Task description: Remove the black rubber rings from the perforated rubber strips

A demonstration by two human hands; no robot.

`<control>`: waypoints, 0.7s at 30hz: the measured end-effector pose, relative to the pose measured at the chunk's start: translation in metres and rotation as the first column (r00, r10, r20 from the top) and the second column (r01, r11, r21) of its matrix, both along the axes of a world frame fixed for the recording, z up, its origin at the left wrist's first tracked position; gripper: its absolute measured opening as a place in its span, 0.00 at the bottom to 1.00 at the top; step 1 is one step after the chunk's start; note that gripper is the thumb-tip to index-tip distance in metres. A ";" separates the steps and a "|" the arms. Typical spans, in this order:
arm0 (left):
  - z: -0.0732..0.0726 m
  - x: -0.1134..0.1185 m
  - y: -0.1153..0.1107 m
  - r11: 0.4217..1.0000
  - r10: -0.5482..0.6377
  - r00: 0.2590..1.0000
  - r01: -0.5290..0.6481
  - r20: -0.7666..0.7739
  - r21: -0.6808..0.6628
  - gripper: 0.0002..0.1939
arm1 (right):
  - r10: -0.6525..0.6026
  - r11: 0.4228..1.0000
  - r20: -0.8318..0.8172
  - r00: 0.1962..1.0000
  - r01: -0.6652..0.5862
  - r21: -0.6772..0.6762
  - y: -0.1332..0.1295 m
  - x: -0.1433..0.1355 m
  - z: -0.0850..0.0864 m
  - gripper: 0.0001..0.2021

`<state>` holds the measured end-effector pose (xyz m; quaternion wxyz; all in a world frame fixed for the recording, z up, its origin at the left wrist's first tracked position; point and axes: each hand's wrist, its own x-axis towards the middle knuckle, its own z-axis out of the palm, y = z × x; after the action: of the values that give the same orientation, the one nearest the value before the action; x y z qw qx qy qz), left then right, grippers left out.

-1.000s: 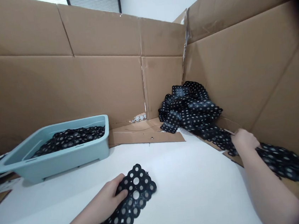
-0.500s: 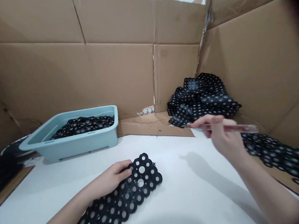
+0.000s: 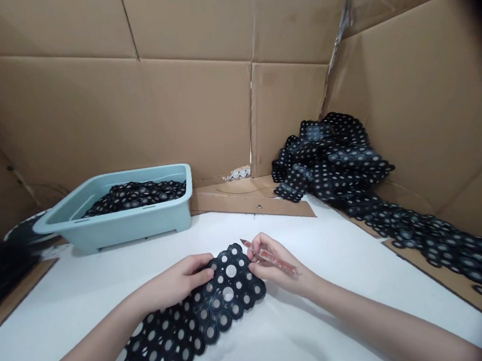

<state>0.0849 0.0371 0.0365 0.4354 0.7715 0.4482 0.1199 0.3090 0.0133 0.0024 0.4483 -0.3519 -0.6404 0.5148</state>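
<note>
A strip of black openwork trim [image 3: 203,316] made of joined rings runs from the lower left to the middle of the white table. My left hand [image 3: 183,281] pinches its upper edge near the far end. My right hand [image 3: 278,263] is closed around a slim tool with a clear reddish handle [image 3: 281,263], its pointed tip up and to the left. The thumb and fingers of that hand are at the strip's right end, touching its edge.
A light blue basin [image 3: 132,229] holding more black trim stands at the back left. A heap of the trim [image 3: 333,156] lies in the back right corner, trailing along the right side. Cardboard walls [image 3: 199,110] enclose the white table [image 3: 340,302].
My right hand has come from beside the heap to the end of the strip, bringing the tool with it. My left hand keeps its hold on the strip. The view has shifted slightly.
</note>
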 end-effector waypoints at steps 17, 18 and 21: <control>0.003 0.002 -0.002 0.936 0.068 0.987 -0.011 0.148 -0.352 0.11 | -0.047 0.996 -0.179 0.983 0.059 0.063 -0.014 -0.004 0.010 0.10; 0.003 0.001 -0.001 0.933 0.076 0.984 -0.014 0.159 -0.360 0.11 | -0.030 0.998 -0.181 0.983 0.038 0.041 -0.014 -0.002 0.011 0.08; 0.004 0.000 0.000 0.923 0.103 0.973 -0.015 0.209 -0.386 0.12 | 0.037 0.999 -0.095 0.995 -0.041 -0.034 -0.012 -0.001 0.007 0.07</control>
<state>0.0850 0.0374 0.0403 0.6211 0.6395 0.4339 0.1302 0.3078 0.0018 0.0093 0.4612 -0.3228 -0.6159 0.5511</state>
